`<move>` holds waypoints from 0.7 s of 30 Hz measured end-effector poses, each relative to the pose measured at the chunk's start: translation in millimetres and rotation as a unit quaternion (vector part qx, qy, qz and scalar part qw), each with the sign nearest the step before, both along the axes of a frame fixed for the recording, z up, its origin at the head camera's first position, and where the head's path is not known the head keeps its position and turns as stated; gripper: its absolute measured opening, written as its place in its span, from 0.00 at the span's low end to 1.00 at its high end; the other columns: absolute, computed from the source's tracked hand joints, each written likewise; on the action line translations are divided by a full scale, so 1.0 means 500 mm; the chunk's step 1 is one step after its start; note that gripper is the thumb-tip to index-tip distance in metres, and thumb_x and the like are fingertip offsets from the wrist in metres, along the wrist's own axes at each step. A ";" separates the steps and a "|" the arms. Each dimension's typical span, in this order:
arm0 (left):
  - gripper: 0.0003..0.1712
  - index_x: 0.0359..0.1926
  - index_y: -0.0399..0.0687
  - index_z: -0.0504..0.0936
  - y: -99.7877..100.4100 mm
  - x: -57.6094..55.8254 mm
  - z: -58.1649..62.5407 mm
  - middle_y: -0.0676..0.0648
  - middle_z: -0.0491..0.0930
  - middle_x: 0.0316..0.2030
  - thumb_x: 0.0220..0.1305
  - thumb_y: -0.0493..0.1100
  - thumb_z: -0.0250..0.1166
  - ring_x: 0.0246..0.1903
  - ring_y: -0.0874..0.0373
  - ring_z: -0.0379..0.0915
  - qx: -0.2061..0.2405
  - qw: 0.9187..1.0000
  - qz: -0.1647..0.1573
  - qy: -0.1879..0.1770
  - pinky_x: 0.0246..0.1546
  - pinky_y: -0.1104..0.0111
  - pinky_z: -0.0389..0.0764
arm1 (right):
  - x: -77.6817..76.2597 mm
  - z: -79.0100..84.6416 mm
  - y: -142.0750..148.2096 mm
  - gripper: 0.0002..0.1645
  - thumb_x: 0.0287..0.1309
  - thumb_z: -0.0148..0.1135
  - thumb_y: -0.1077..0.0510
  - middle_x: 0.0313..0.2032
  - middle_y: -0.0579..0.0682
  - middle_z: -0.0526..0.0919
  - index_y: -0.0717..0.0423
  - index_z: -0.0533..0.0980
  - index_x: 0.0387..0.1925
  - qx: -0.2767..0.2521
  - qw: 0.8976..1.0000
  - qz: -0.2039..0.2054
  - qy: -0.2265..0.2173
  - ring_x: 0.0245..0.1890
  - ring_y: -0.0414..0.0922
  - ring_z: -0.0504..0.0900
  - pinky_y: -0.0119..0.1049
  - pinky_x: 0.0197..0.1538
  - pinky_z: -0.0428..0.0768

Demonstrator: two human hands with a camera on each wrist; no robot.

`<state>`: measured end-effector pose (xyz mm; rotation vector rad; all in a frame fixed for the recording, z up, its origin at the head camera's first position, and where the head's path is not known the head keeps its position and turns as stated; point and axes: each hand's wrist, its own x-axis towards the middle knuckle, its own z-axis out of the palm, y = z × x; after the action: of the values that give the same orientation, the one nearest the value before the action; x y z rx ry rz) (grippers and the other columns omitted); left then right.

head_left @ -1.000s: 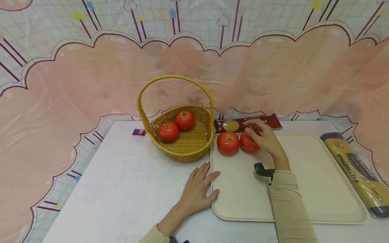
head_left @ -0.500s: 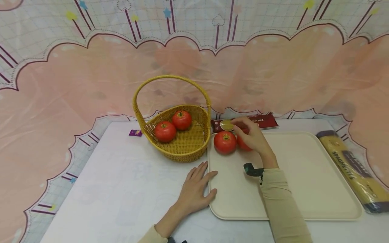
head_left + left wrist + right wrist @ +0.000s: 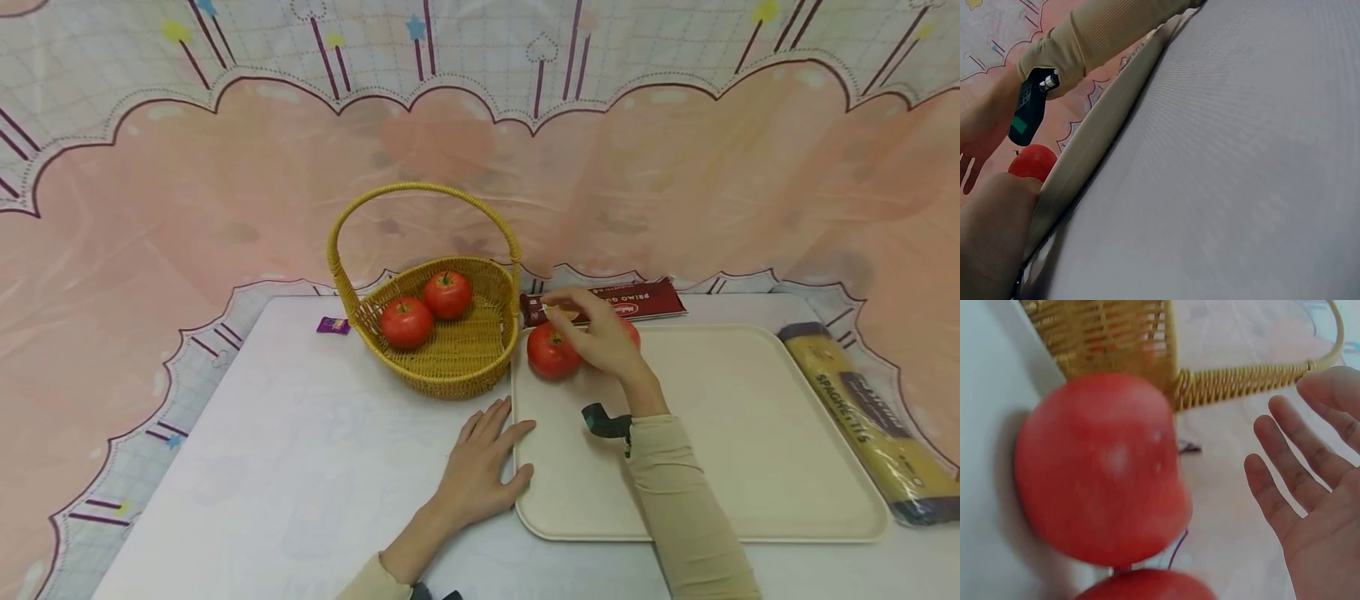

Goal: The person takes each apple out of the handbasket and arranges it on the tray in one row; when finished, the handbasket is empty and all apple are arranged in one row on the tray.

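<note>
**Open hand over the tomatoes at the tray's far corner**

While the right hand (image 3: pixel 603 337) hovers with its fingers (image 3: pixel 1285 469) spread and straight, its grip holds nothing; the wrist view shows the open palm just beside the nearer tomato (image 3: pixel 552 352), apart from its skin. A second tomato (image 3: pixel 628 332) sits partly hidden behind the hand, and I cannot tell whether the hand touches it. Both tomatoes rest on the far left corner of the cream tray (image 3: pixel 720 433), close to the woven basket (image 3: pixel 450 367).

The nearer tomato is round, smooth and evenly red, glossy, with a small green stem scar on top. By its look it should be light and fairly firm, though the shiny skin may slip and hard squeezing could bruise it if it is real fruit. It would likely roll on the flat tray. A hold across its widest part, thumb opposite fingers, seems safest.

The left hand (image 3: pixel 483 471) lies flat on the white surface (image 3: pixel 285 467), fingers relaxed, fingertips against the tray's left rim, gripping nothing.

Inside the basket lie two more tomatoes (image 3: pixel 426 310). Behind the tray lies a dark red pasta packet (image 3: pixel 637 300); a spaghetti packet (image 3: pixel 862 417) lies along the tray's right side, and a small purple wrapper (image 3: pixel 333 325) sits left of the basket.
</note>
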<state>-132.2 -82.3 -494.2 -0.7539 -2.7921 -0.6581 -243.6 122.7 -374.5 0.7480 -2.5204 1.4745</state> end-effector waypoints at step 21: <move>0.29 0.61 0.61 0.71 -0.001 -0.002 -0.001 0.43 0.62 0.69 0.58 0.57 0.58 0.71 0.51 0.53 -0.010 1.000 -0.001 0.006 0.69 0.52 0.55 | -0.047 -0.030 -0.089 0.21 0.61 0.59 0.60 0.51 0.50 0.76 0.55 0.71 0.56 0.035 0.993 0.074 0.089 0.44 0.47 0.74 0.43 0.46 0.78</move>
<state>-133.3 -82.9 -494.7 -0.7621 -2.7918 -0.6245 -267.3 78.0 -389.5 1.0495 -2.4378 1.3009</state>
